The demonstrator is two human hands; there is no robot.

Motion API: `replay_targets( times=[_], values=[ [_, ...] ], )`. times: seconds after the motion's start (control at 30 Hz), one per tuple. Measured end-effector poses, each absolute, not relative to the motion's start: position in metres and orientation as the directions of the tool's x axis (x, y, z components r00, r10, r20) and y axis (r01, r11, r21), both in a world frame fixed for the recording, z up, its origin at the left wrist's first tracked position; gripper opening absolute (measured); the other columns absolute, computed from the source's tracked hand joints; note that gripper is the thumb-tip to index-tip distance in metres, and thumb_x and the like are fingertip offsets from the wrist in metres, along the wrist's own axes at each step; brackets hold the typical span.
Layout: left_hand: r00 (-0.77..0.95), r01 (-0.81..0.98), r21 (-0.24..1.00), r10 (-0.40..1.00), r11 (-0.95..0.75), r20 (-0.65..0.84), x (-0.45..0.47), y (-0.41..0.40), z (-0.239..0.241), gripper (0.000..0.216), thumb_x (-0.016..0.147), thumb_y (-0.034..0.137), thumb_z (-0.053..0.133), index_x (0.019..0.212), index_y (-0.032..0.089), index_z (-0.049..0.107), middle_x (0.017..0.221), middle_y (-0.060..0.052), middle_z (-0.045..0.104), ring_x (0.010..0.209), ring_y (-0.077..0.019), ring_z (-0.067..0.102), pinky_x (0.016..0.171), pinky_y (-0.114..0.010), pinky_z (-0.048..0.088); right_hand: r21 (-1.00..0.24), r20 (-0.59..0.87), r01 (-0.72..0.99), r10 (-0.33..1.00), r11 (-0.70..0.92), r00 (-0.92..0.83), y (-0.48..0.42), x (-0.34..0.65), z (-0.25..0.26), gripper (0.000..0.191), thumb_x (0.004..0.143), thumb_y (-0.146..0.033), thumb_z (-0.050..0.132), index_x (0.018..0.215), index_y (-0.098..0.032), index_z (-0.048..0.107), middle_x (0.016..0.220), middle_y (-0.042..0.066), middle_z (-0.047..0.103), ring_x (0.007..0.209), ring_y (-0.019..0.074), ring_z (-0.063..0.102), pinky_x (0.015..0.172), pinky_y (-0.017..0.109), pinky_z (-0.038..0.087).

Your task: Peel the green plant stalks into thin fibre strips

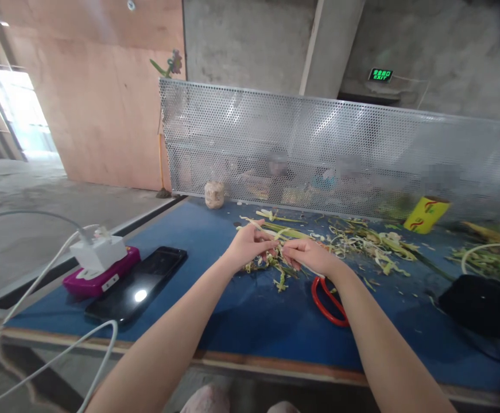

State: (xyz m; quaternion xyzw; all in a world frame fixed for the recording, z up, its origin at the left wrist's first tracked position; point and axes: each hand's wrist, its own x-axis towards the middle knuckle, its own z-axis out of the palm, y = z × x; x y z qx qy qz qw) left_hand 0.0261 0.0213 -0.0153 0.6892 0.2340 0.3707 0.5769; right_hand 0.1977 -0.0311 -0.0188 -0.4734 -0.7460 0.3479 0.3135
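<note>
Both my hands meet over a heap of plant scraps near the middle of the blue table. My left hand is closed, its thumb pressed toward the fingers on a pale green plant stalk that shows just beyond. My right hand pinches close beside it, fingertips almost touching the left ones; the small end of stalk between them is mostly hidden. Below lie wilted leafy bits. Red-handled scissors rest under my right forearm, partly covered.
Plant trimmings spread to the right. A yellow roll, a black box-like object and a pale jar-like lump stand around. On the left are a phone, a purple power strip and cables. A perforated metal screen borders the back.
</note>
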Motion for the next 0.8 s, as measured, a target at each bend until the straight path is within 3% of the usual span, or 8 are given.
replay_targets(
  times=[0.1, 0.2, 0.3, 0.47, 0.63, 0.8],
  values=[
    [0.568, -0.111, 0.963, 0.779, -0.246, 0.265, 0.025, 0.02, -0.013, 0.08, 0.065, 0.021, 0.067, 0.131, 0.008, 0.024, 0.074, -0.008, 0.066, 0.052, -0.0119, 0.059, 0.036, -0.017, 0.038, -0.858, 0.175, 0.416, 0.932, 0.302, -0.318, -0.028, 0.195, -0.023, 0.023, 0.081, -0.042, 0.043, 0.08, -0.02, 0.05, 0.063, -0.001, 0.052, 0.053, 0.0103, 0.045, 0.054, 0.025, 0.036],
    [0.595, -0.103, 0.967, 0.765, -0.231, 0.246, 0.026, 0.016, -0.01, 0.074, 0.067, 0.021, 0.065, 0.13, 0.01, 0.028, 0.088, -0.012, 0.066, 0.056, -0.0135, 0.061, 0.032, -0.015, 0.036, -0.908, 0.195, 0.321, 0.95, 0.268, -0.243, -0.025, 0.189, -0.027, 0.034, 0.079, -0.041, 0.047, 0.106, -0.024, 0.038, 0.076, 0.0, 0.053, 0.056, 0.0104, 0.046, 0.051, 0.024, 0.035],
    [0.615, -0.074, 0.976, 0.761, -0.205, 0.207, 0.028, 0.013, -0.009, 0.06, 0.072, 0.022, 0.059, 0.126, 0.007, 0.036, 0.091, -0.015, 0.065, 0.057, -0.0142, 0.063, 0.031, -0.015, 0.036, -0.923, 0.219, 0.283, 0.961, 0.26, -0.169, -0.021, 0.186, -0.03, 0.042, 0.077, -0.04, 0.051, 0.111, -0.024, 0.033, 0.078, 0.001, 0.052, 0.058, 0.011, 0.048, 0.047, 0.022, 0.032],
    [0.576, -0.142, 0.97, 0.781, -0.197, 0.243, 0.028, 0.014, -0.012, 0.078, 0.073, 0.023, 0.059, 0.136, 0.016, 0.012, 0.095, -0.014, 0.065, 0.062, -0.0168, 0.064, 0.032, -0.015, 0.038, -0.923, 0.205, 0.294, 0.963, 0.25, -0.176, -0.02, 0.185, -0.033, 0.052, 0.078, -0.043, 0.048, 0.123, -0.025, 0.031, 0.068, -0.001, 0.048, 0.051, 0.0101, 0.042, 0.047, 0.023, 0.031],
    [0.6, -0.144, 0.976, 0.77, -0.164, 0.217, 0.027, 0.012, -0.013, 0.093, 0.072, 0.023, 0.061, 0.136, 0.02, -0.006, 0.088, -0.012, 0.067, 0.06, -0.0188, 0.065, 0.033, -0.017, 0.041, -0.894, 0.246, 0.337, 0.953, 0.294, -0.18, -0.028, 0.177, -0.03, 0.053, 0.079, -0.045, 0.045, 0.127, -0.028, 0.031, 0.078, 0.001, 0.05, 0.06, 0.0124, 0.045, 0.055, 0.026, 0.036],
    [0.597, -0.132, 0.982, 0.779, -0.136, 0.189, 0.028, 0.009, -0.01, 0.094, 0.074, 0.023, 0.058, 0.135, 0.021, -0.013, 0.084, -0.011, 0.067, 0.056, -0.0194, 0.064, 0.031, -0.018, 0.042, -0.902, 0.337, 0.214, 0.922, 0.375, -0.192, -0.027, 0.173, -0.028, 0.048, 0.077, -0.038, 0.05, 0.122, -0.028, 0.038, 0.075, -0.001, 0.05, 0.057, 0.0111, 0.045, 0.053, 0.025, 0.037]
  ],
)
